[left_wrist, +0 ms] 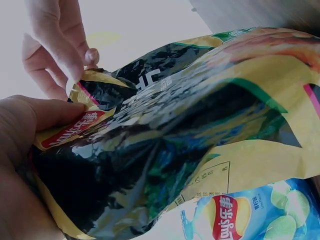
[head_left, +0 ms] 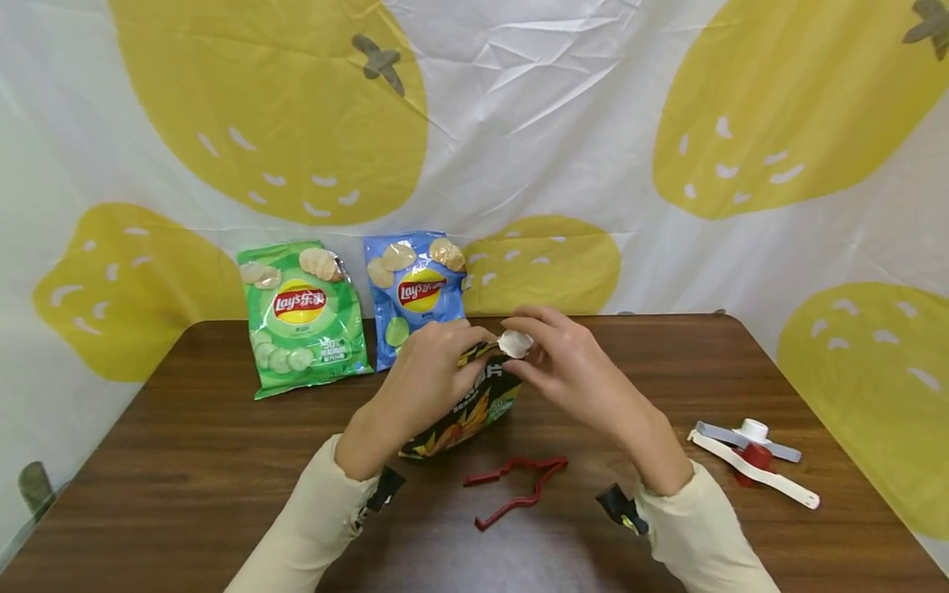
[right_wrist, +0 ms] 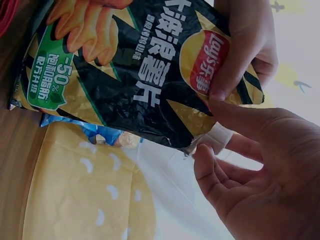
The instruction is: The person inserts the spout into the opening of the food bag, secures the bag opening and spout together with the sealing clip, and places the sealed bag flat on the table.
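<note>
A black and gold bag of Lay's chips is held up over the middle of the table, its top edge between both hands. My left hand pinches the top edge with the thumb on the printed face. At the other top corner my right hand grips the bag, thumb and curled fingers around a whitish, crinkled piece there. A jagged silvery edge shows beside those fingers. I cannot tell whether the whitish piece is part of the bag.
A green Lay's bag and a blue Lay's bag stand at the back left against the cloth. A red, angular open clip lies in front of the held bag. Strip clips with white and red round parts lie at the right.
</note>
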Demonstrator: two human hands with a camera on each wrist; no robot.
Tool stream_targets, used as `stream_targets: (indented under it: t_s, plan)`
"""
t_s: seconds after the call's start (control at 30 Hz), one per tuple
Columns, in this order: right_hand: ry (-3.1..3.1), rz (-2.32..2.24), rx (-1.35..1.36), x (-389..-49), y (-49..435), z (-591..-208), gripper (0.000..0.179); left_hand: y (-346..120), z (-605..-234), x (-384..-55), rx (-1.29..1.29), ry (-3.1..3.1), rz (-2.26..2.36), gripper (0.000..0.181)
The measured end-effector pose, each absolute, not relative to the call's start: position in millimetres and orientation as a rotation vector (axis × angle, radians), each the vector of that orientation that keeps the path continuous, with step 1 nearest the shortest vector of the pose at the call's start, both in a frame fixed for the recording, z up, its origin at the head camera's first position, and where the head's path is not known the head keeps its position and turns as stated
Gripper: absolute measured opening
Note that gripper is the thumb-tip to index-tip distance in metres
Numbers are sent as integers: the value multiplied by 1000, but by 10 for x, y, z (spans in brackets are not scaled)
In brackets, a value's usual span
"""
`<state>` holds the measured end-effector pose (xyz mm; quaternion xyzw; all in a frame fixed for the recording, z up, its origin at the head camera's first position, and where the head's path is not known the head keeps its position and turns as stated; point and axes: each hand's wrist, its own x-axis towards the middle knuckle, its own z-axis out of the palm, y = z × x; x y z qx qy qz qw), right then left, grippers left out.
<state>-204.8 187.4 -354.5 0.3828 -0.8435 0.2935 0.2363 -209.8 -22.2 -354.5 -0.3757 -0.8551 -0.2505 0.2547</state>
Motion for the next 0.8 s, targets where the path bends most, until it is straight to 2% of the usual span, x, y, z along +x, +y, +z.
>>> stream_targets:
  t_s: [0.3,0.8]
  plan:
    - [-2300,852,1080,-2064,1924,-3556,28,-233,-3540,-2126,-1107,-2300,-867,10]
    - [-2332,839,1148,-2048,1943,-3532,33,-301,-3509,-2168,-1112,-2362,-1026,4]
